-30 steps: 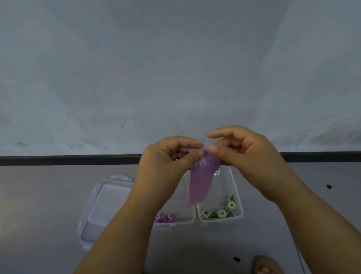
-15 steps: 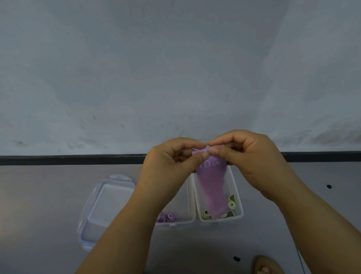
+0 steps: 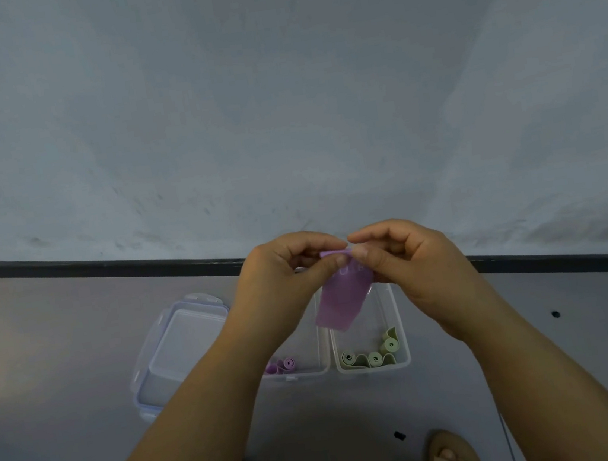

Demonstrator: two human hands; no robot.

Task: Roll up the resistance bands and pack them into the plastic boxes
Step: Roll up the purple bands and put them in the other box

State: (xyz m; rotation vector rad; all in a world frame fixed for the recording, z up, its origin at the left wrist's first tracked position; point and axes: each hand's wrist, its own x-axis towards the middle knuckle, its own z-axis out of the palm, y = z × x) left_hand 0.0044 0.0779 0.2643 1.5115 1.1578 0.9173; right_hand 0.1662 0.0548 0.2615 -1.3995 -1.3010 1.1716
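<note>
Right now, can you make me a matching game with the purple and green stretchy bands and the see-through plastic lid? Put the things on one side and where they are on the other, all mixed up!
Things
1. flat purple resistance band
2. rolled green resistance bands
3. small rolled purple bands
4. clear plastic lid with clips

Places
A. on the grey floor, left of both boxes
B. in the right clear plastic box
C. pinched by the left hand and right hand
D. in the left clear plastic box

Pairs: 1-C, 2-B, 3-D, 4-A
</note>
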